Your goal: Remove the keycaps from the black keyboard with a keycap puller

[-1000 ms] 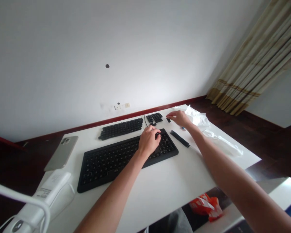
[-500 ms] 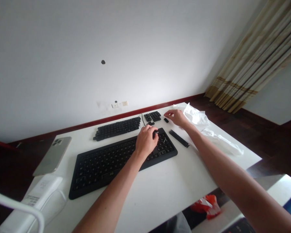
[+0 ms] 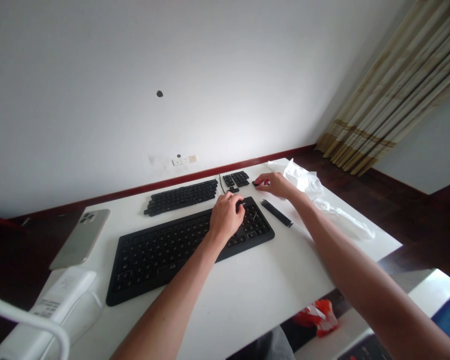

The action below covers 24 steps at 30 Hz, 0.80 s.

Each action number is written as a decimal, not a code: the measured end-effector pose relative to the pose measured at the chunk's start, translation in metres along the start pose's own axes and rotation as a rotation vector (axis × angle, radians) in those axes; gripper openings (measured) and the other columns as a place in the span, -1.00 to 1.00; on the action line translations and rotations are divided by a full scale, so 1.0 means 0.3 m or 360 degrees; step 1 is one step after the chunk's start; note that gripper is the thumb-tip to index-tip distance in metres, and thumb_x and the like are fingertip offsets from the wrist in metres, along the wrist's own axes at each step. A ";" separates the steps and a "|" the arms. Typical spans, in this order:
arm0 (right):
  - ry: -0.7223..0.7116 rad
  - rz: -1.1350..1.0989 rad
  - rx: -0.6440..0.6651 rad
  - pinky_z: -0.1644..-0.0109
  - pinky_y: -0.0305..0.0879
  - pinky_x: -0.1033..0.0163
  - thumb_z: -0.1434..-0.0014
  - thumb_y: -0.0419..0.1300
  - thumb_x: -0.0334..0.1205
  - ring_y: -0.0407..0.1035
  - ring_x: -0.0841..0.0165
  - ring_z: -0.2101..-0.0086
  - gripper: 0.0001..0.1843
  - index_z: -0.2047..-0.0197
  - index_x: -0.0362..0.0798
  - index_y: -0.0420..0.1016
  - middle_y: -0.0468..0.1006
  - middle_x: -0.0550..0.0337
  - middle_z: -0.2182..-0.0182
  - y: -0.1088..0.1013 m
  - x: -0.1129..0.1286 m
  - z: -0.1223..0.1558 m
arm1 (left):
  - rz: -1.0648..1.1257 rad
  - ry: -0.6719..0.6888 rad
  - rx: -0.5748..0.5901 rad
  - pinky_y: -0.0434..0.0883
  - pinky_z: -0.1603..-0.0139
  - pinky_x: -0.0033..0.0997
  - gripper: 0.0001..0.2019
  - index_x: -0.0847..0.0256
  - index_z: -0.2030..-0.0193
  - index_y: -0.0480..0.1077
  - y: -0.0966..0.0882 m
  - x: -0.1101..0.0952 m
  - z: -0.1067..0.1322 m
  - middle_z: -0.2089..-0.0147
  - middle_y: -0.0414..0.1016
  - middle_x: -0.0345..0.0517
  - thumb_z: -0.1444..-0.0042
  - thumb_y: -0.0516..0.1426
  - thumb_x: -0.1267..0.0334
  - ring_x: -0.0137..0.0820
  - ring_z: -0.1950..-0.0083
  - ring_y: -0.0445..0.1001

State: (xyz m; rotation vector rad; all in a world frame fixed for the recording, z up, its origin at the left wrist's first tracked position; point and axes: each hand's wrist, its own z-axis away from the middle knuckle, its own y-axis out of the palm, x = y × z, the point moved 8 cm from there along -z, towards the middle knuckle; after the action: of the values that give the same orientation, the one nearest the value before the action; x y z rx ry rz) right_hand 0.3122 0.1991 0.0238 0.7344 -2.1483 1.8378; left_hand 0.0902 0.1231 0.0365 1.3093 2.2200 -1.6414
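Note:
A black keyboard lies at a slant on the white table, its key positions stripped of their caps. Over its right part rests my left hand, fingers curled and thumb near the forefinger; what is between them, if anything, I cannot make out. My right hand is beyond the keyboard's far right corner, fingertips closed on a small black keycap that they partly cover. Left of it lie removed number-pad keycaps and a few loose keycaps. A larger block of keycaps lies behind the keyboard.
A black strip lies right of the keyboard. Crumpled white wrapping and a clear plastic bag are on the right. On the left are a phone and a white box-like device. The table ends at a wall.
My right hand has lowered slightly toward me, and its fingers have closed on the small keycap that lay uncovered before. My left hand stays on the keyboard.

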 end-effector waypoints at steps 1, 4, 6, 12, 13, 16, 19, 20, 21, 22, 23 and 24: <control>-0.0001 -0.0010 -0.0015 0.13 0.51 0.17 -0.16 0.40 -0.24 0.62 0.20 0.25 -0.87 0.18 0.06 0.71 0.74 0.18 0.30 0.005 -0.001 -0.003 | -0.0003 0.0001 -0.0002 0.51 -0.12 -0.21 -0.83 0.14 0.03 0.53 -0.001 0.000 0.000 0.05 0.53 -0.05 -0.30 0.18 0.40 -0.25 -0.01 0.52; -0.0020 -0.0032 -0.0066 0.13 0.51 0.16 -0.17 0.40 -0.23 0.62 0.21 0.26 -0.87 0.18 0.04 0.71 0.75 0.18 0.28 0.019 -0.003 -0.010 | -0.0013 0.0002 -0.0005 0.51 -0.11 -0.22 -0.83 0.14 0.03 0.53 0.000 0.001 0.000 0.05 0.53 -0.04 -0.30 0.18 0.39 -0.25 0.00 0.51; -0.0047 -0.0048 -0.0096 0.13 0.50 0.17 -0.16 0.40 -0.22 0.62 0.23 0.27 -0.86 0.17 0.04 0.71 0.75 0.20 0.27 0.025 -0.002 -0.013 | -0.0019 0.0002 -0.0004 0.50 -0.12 -0.23 -0.83 0.14 0.03 0.53 0.001 0.002 0.000 0.05 0.53 -0.05 -0.30 0.18 0.40 -0.25 -0.01 0.51; -0.0060 -0.0086 -0.0151 0.14 0.50 0.21 -0.15 0.40 -0.24 0.61 0.26 0.30 -0.84 0.15 0.02 0.71 0.74 0.20 0.31 0.034 0.007 -0.018 | -0.0024 0.0004 0.0001 0.50 -0.13 -0.23 -0.83 0.15 0.03 0.53 0.004 -0.001 0.001 0.04 0.53 -0.05 -0.30 0.18 0.39 -0.25 -0.02 0.51; -0.0061 -0.0098 -0.0152 0.13 0.50 0.21 -0.15 0.40 -0.24 0.61 0.26 0.30 -0.83 0.15 0.01 0.71 0.74 0.20 0.31 0.035 0.009 -0.019 | -0.0023 0.0005 0.0000 0.50 -0.12 -0.23 -0.83 0.15 0.02 0.53 0.004 -0.002 0.001 0.04 0.53 -0.05 -0.30 0.17 0.39 -0.24 -0.02 0.51; -0.0070 -0.0124 -0.0149 0.11 0.51 0.20 -0.17 0.39 -0.24 0.62 0.26 0.28 -0.84 0.15 0.01 0.70 0.75 0.19 0.29 0.035 0.019 -0.022 | -0.0023 0.0004 0.0000 0.50 -0.12 -0.23 -0.83 0.16 0.02 0.53 0.003 -0.002 0.003 0.04 0.54 -0.04 -0.30 0.17 0.40 -0.24 -0.02 0.51; -0.0073 -0.0099 -0.0152 0.12 0.51 0.20 -0.18 0.37 -0.26 0.62 0.26 0.28 -0.85 0.15 0.02 0.70 0.75 0.19 0.28 0.034 0.026 -0.026 | -0.0022 0.0007 0.0001 0.50 -0.11 -0.23 -0.83 0.15 0.02 0.53 0.003 -0.001 0.003 0.04 0.53 -0.04 -0.30 0.17 0.39 -0.24 -0.02 0.51; -0.0072 -0.0087 -0.0159 0.12 0.51 0.19 -0.18 0.37 -0.26 0.62 0.26 0.29 -0.85 0.15 0.03 0.70 0.75 0.19 0.28 0.033 0.028 -0.027 | -0.0022 0.0010 0.0001 0.50 -0.11 -0.23 -0.83 0.15 0.02 0.53 0.002 -0.001 0.003 0.04 0.53 -0.04 -0.31 0.17 0.39 -0.24 -0.02 0.51; -0.0076 -0.0080 -0.0165 0.11 0.52 0.19 -0.18 0.37 -0.27 0.62 0.26 0.29 -0.85 0.15 0.03 0.70 0.75 0.20 0.28 0.033 0.029 -0.028 | -0.0021 0.0011 0.0000 0.50 -0.11 -0.23 -0.83 0.15 0.01 0.53 0.002 -0.002 0.003 0.03 0.53 -0.04 -0.31 0.17 0.39 -0.24 -0.02 0.51; -0.0083 -0.0081 -0.0170 0.11 0.52 0.19 -0.18 0.37 -0.27 0.62 0.26 0.29 -0.85 0.16 0.03 0.70 0.75 0.20 0.28 0.034 0.031 -0.029 | -0.0021 0.0010 0.0000 0.50 -0.11 -0.23 -0.83 0.16 0.01 0.53 0.002 -0.002 0.003 0.03 0.53 -0.04 -0.31 0.17 0.39 -0.24 -0.02 0.51; -0.0089 -0.0085 -0.0175 0.10 0.52 0.19 -0.17 0.37 -0.27 0.62 0.26 0.29 -0.86 0.16 0.03 0.70 0.75 0.20 0.29 0.035 0.031 -0.031 | -0.0022 0.0009 0.0001 0.50 -0.11 -0.22 -0.83 0.16 0.01 0.53 0.002 -0.002 0.003 0.03 0.53 -0.04 -0.31 0.17 0.39 -0.23 -0.02 0.51; -0.0091 -0.0091 -0.0178 0.09 0.52 0.19 -0.17 0.37 -0.28 0.62 0.26 0.29 -0.86 0.17 0.03 0.70 0.75 0.21 0.29 0.036 0.031 -0.032 | -0.0024 0.0007 0.0002 0.51 -0.11 -0.22 -0.83 0.16 0.01 0.53 0.002 -0.002 0.003 0.04 0.54 -0.04 -0.31 0.17 0.39 -0.23 -0.02 0.51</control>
State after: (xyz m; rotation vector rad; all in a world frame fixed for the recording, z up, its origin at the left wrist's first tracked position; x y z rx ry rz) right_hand 0.2974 0.2073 0.0207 0.8238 -2.2204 1.6732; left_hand 0.0908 0.1221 0.0361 1.3008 2.2374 -1.6470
